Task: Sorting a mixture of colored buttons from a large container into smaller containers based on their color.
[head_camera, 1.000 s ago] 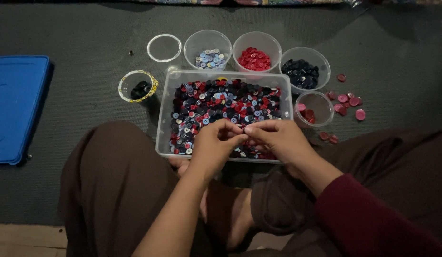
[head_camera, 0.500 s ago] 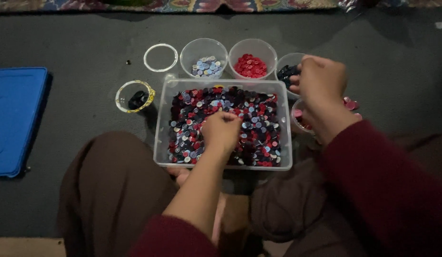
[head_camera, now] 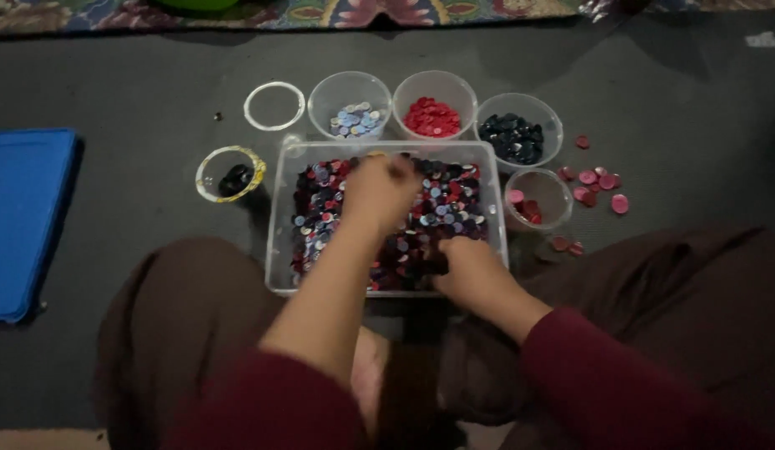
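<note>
Clear rectangular plastic tub [head_camera: 279,250] of mixed round buttons [head_camera: 441,196] in red, pale blue, dark and purple: stands on the dark grey floor mat [head_camera: 137,92], just ahead of the seated person's brown-clad knees. Left hand [head_camera: 379,187]: over the far middle of the tub, fingers curled down onto the buttons; blurred, so whether it pinches anything cannot be told. Right hand [head_camera: 471,267]: at the near right corner of the tub, knuckles up, fingers bent down into the buttons; its hold, if any, is hidden. Both forearms in dark red sleeves. Beyond the tub, a row of round clear plastic cups: one with pale blue buttons [head_camera: 351,104], one with red buttons [head_camera: 434,104], one with dark navy buttons [head_camera: 519,129]. Smaller clear cup with a few pink-red buttons [head_camera: 539,200]: just right of the tub, touching or nearly touching its wall. Loose pink buttons [head_camera: 600,179]: scattered on the mat right of that cup. Yellow-rimmed clear cup with black buttons [head_camera: 230,173]: left of the tub. White ring-shaped lid [head_camera: 274,105]: flat on the mat beyond it. Blue plastic lid [head_camera: 25,217]: far left, well apart.
</note>
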